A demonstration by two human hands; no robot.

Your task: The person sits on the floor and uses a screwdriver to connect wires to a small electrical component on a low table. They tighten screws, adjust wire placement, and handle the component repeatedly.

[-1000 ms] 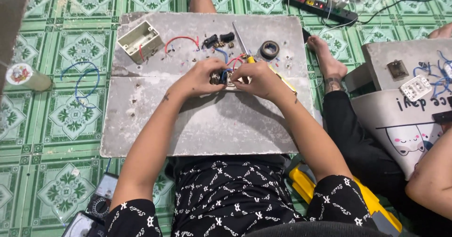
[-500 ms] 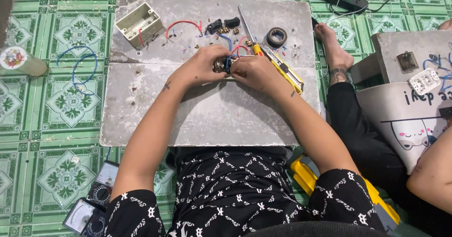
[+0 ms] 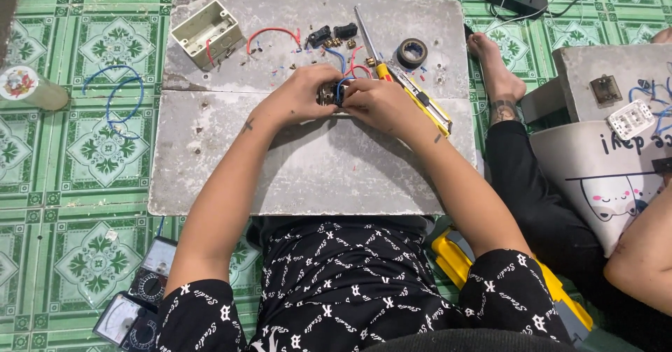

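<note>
**Both hands closed on a small switch part**

Left hand (image 3: 297, 100) and right hand (image 3: 378, 103) pressed together on the grey board (image 3: 315, 170), fingers curled tight around a small dark switch part (image 3: 327, 94) with a blue wire (image 3: 341, 86) looping out between them. Just beyond the right hand: screwdriver (image 3: 371, 47), yellow knife (image 3: 423, 103), roll of black tape (image 3: 412, 52). Further beyond the left hand: beige box (image 3: 206, 33), red wire (image 3: 273, 33).
</note>
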